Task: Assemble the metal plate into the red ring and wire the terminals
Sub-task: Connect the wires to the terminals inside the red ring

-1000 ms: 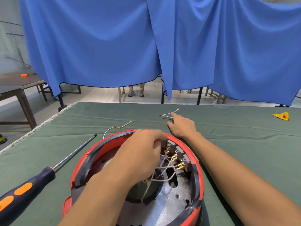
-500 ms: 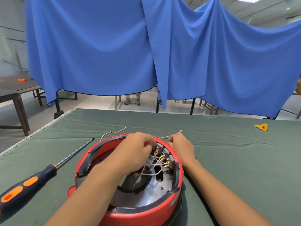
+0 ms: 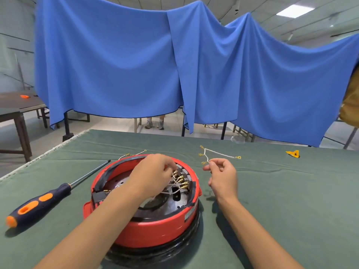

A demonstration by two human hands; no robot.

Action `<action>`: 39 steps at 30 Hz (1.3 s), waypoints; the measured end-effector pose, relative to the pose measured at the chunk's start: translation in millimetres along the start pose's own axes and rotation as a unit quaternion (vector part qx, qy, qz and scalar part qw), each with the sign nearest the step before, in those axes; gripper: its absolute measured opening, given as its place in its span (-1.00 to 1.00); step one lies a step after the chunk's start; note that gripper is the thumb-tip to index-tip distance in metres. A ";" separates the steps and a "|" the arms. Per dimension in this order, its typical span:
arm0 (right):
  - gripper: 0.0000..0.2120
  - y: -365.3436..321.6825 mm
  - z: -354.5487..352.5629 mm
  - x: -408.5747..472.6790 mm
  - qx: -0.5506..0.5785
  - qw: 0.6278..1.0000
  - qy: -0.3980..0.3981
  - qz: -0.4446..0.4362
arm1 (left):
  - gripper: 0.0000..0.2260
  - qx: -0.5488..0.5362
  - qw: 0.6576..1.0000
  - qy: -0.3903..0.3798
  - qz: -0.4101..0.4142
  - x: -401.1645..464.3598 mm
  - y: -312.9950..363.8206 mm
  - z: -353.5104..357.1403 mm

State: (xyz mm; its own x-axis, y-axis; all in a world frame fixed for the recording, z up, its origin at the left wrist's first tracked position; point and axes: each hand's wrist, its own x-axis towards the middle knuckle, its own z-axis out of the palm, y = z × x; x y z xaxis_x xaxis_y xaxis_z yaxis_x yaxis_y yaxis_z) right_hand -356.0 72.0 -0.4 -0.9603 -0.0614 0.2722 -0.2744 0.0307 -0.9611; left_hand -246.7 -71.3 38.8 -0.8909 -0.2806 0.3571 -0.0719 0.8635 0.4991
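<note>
The red ring sits on the green table with the metal plate seated inside it. White wires with gold terminals run to a black terminal block at the ring's far inner rim. My left hand reaches into the ring, and its fingertips pinch a terminal at that block. My right hand hovers to the right of the ring. It pinches a branched white wire harness with gold terminals and holds it up above the table.
A screwdriver with a dark blue and orange handle lies left of the ring. Another loose white wire lies just behind the ring. A small yellow piece rests at the far right. Blue curtains hang behind the table.
My right hand has lifted the branched harness off the table and drawn it to the right of the ring. My left hand stays at the terminal block. The camera has tilted up.
</note>
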 end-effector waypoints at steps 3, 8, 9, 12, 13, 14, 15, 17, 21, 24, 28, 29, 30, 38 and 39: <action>-0.88 -32.1 5.2 -3.0 0.069 0.996 -0.059 0.003 | -0.79 -0.105 0.986 0.131 0.007 1.9 3.4 -6.9; -0.91 -60.8 19.9 -21.1 0.086 0.985 -0.147 -0.039 | -0.82 -0.312 0.935 0.163 -0.053 3.5 6.9 -13.5; -0.92 -61.6 22.8 -25.1 0.085 0.982 -0.165 -0.042 | -0.81 -0.335 0.926 0.161 -0.065 3.8 5.9 -14.1; -0.94 -60.4 29.6 -33.0 0.068 0.973 -0.220 -0.036 | -0.80 -0.352 0.916 0.179 -0.072 4.6 1.1 -15.5; -0.94 -60.2 30.5 -34.3 0.057 0.970 -0.234 -0.034 | -0.80 -0.358 0.913 0.184 -0.072 5.1 -0.5 -15.9; -0.94 -60.1 30.7 -35.0 0.045 0.968 -0.243 -0.031 | -0.80 -0.364 0.909 0.187 -0.073 5.7 -1.9 -15.9; -0.94 -60.7 30.3 -35.3 0.033 0.968 -0.247 -0.027 | -0.80 -0.368 0.907 0.188 -0.076 6.5 -3.2 -15.7; -0.95 -63.6 28.4 -35.2 0.018 0.970 -0.243 -0.022 | -0.79 -0.363 0.907 0.196 -0.088 8.5 -5.8 -14.1; -0.93 -75.5 19.4 -29.5 -0.004 0.980 -0.193 -0.054 | -0.75 -0.330 0.914 0.211 -0.106 10.7 -10.8 -11.4; -0.94 -80.9 13.8 -24.8 -0.015 0.988 -0.114 -0.102 | -0.73 -0.319 0.924 0.188 -0.097 9.8 -11.2 -11.8; -0.92 -72.3 16.7 -24.2 -0.113 0.982 -0.047 -0.142 | -0.74 -0.315 0.944 0.075 -0.067 8.5 -5.4 -9.6; -0.92 -70.2 18.4 -24.0 -0.110 0.984 -0.067 -0.121 | -0.73 -0.311 0.947 0.054 -0.059 8.0 -3.9 -8.7; -0.92 -68.5 19.9 -23.4 -0.103 0.986 -0.093 -0.097 | -0.72 -0.308 0.949 0.038 -0.053 7.6 -2.8 -8.0; -0.89 -59.4 25.0 -27.4 -0.094 0.970 -0.225 -0.022 | -0.77 -0.314 0.947 0.042 -0.059 6.4 -2.7 -9.6; -0.88 -57.9 26.2 -27.6 -0.075 0.973 -0.216 -0.013 | -0.79 -0.335 0.937 0.056 -0.080 7.2 -3.1 -10.3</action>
State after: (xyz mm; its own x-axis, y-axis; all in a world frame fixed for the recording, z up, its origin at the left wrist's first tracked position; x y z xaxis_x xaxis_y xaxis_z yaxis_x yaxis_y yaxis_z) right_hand -312.3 45.8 46.5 -0.8509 -0.4766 0.2208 -0.3345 0.1676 -0.9274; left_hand -248.2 -80.4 48.0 -0.8376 -0.4580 0.2978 0.1314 0.3602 0.9236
